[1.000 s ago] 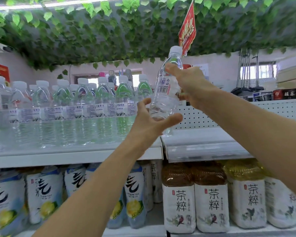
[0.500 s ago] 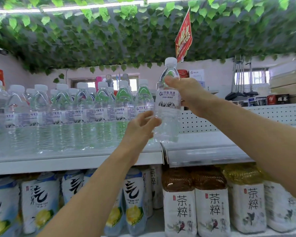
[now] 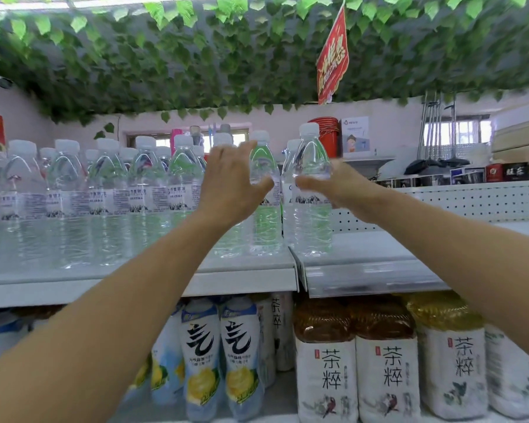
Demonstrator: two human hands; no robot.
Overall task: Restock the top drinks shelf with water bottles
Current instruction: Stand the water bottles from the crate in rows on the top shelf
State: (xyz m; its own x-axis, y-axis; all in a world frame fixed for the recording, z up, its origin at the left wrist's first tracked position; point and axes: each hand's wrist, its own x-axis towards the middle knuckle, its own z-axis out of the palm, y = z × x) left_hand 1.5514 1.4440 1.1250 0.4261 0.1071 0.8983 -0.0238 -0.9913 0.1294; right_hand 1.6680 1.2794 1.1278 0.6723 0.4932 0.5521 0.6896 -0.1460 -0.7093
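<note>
Keep right hand (image 3: 336, 187) clamped on the newest water bottle (image 3: 312, 190) until seated upright on the top shelf (image 3: 364, 257). Left hand (image 3: 229, 184) spread apart, steadying the neighbouring bottle (image 3: 264, 190); nudge flush, then release.

From my remote station I note a ceiling covered in artificial green ivy (image 3: 196, 56), lit by a strip light (image 3: 104, 2) along its top edge. A red hanging banner (image 3: 333, 59) drops from the foliage. The back wall (image 3: 287, 120) is pale pink, with a bright window (image 3: 458, 132) at right and another opening (image 3: 165, 141) at centre left. A white pegboard panel (image 3: 471, 203) runs below stacked boxes (image 3: 519, 138). A red bucket (image 3: 327, 132) stands beside a printed card (image 3: 355, 135).
</note>
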